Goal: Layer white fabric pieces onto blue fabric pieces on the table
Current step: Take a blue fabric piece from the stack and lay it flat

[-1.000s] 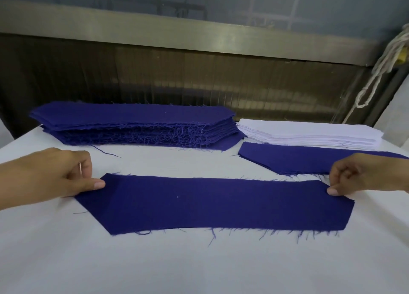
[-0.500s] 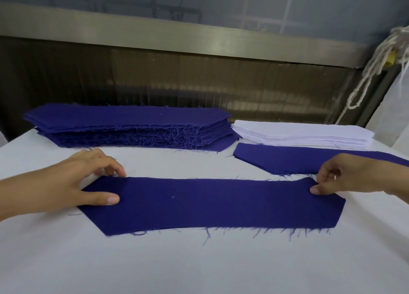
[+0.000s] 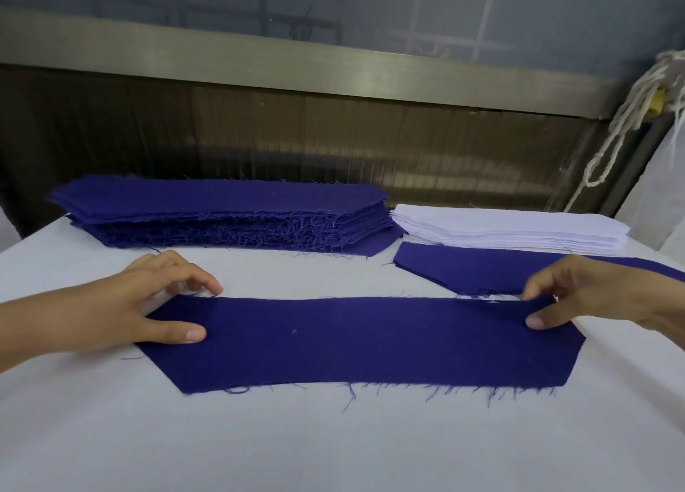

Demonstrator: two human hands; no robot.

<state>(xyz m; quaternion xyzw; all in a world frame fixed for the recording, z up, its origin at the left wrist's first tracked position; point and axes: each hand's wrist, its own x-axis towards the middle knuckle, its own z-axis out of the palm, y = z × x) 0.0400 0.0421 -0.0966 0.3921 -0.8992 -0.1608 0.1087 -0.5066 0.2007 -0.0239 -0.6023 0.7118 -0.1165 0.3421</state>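
Observation:
A long blue fabric piece (image 3: 352,343) with frayed edges lies flat across the middle of the white table (image 3: 333,439). My left hand (image 3: 148,306) rests on its left end, thumb flat on the cloth and fingers arched at the far edge. At the right end, my right hand (image 3: 578,295) pinches the far corner between thumb and fingers, and the edge there is slightly raised. A thick stack of blue pieces (image 3: 222,213) sits at the back left. The stack of white pieces (image 3: 511,228) is at the back right.
Another single blue piece (image 3: 474,269) lies in front of the white stack, partly behind my right hand. A dark panelled wall (image 3: 333,136) with a metal rail runs along the table's far edge. White rope (image 3: 626,121) hangs at the far right.
My left hand let go of its pinch and spread over the left end. The blue piece now lies flatter and straighter. My right hand kept its hold on the right corner.

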